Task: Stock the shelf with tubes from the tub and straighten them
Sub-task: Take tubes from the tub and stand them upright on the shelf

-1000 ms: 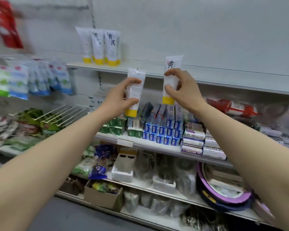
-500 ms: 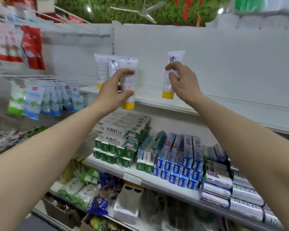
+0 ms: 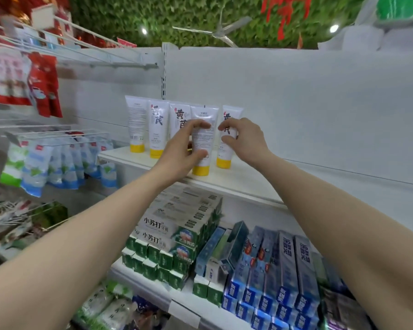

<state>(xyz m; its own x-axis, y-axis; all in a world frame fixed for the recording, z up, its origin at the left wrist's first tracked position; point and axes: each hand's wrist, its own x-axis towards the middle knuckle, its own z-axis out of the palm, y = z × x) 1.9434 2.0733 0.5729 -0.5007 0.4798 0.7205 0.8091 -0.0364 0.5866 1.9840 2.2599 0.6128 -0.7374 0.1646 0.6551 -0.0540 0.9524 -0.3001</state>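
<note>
Tubes on the shelf: you have five white tubes with yellow caps standing cap-down in a row on the upper shelf [image 3: 236,179], all upright or nearly so.
First tube [image 3: 136,122]: far left, back label facing you.
Second tube [image 3: 157,129]: just beside the first, black characters facing you.
Third tube [image 3: 178,120]: partly hidden behind your left hand.
Fourth tube [image 3: 204,139]: back label facing you, nearest the shelf edge.
Fifth tube [image 3: 227,148]: far right of the row, just beside the fourth.
Left hand [image 3: 181,151]: your grip curls round the fourth tube, thumb low, fingers across the label.
Right hand [image 3: 246,139]: your grip curls round the fifth tube, fingertips at its front.
Below: one lower shelf [image 3: 153,289] carries stacked toothpaste boxes [image 3: 284,277].
</note>
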